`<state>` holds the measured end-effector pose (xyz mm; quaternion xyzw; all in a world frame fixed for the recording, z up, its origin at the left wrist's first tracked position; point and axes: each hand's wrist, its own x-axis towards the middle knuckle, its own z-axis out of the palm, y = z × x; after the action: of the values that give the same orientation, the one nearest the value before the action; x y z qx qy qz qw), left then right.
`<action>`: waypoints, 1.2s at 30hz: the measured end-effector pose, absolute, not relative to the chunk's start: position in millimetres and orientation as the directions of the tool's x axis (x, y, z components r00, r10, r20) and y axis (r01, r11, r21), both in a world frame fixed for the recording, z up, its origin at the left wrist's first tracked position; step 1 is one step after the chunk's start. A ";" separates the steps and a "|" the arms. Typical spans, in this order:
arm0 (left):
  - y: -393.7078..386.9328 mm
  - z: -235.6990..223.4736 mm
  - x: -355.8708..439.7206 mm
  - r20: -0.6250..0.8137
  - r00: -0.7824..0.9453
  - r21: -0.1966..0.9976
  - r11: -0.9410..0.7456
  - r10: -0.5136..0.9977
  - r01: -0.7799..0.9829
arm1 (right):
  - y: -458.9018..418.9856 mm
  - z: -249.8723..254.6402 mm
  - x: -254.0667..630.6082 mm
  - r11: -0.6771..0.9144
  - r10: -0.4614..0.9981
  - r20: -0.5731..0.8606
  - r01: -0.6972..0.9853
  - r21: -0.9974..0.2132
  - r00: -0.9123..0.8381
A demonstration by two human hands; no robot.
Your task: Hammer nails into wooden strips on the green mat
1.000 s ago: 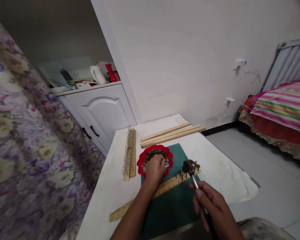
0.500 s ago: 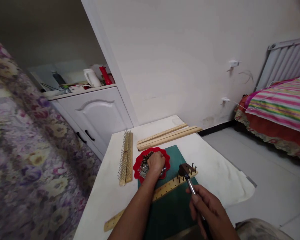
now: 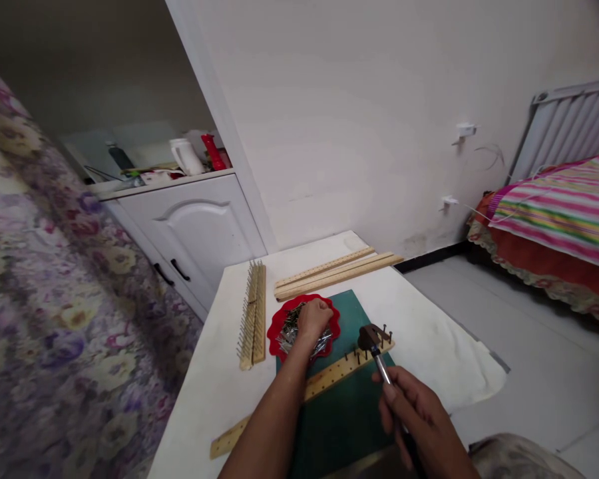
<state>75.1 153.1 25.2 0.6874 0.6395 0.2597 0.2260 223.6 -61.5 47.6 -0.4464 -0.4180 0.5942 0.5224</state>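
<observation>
Head-worn view, facing forward, down over table point(image 3: 439, 339)

I saw dim, even light on the white table point(image 3: 429, 346); beyond its left the alcove point(image 3: 94, 80) lay dark, and the curtain point(image 3: 34, 299) left of it looked stretched.

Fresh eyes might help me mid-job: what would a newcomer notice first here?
Probably the bright red bowl of nails on the white table, with the left hand at it. Next, the hammer in the right hand, its head near the far right end of a holed wooden strip across the green mat. Beyond, striped bedding at right and a flowered curtain at left draw the eye.
</observation>
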 end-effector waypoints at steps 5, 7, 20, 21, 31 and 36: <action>132.3 31.2 63.3 0.093 0.097 0.810 -0.132 0.991 0.571 | -64.3 52.5 225.9 -0.099 0.995 -0.095 -0.220 -0.971 -0.030; 116.8 31.0 58.7 0.070 0.112 0.853 -0.118 0.991 0.509 | -64.8 53.2 226.7 -0.102 0.995 -0.097 -0.214 -0.972 -0.032; 24.4 12.0 58.4 0.159 0.166 0.918 -0.208 0.973 0.338 | -68.1 60.5 229.2 -0.106 0.994 -0.105 -0.198 -0.974 -0.013; 22.0 10.4 61.2 0.169 0.165 0.907 -0.218 0.972 0.359 | -67.9 59.5 229.1 -0.109 0.994 -0.108 -0.200 -0.974 -0.012; 20.8 6.5 72.8 0.216 0.146 0.828 -0.261 0.965 0.496 | -68.8 54.6 227.4 -0.102 0.995 -0.098 -0.200 -0.975 -0.034; 21.6 3.1 73.1 0.231 0.167 0.807 -0.285 0.958 0.517 | -68.8 52.6 226.8 -0.094 0.995 -0.087 -0.195 -0.976 -0.045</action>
<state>73.1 21.6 3.1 0.7062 0.5222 0.3791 0.2912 226.8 -68.8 52.6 -0.4613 -0.4338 0.5780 0.5147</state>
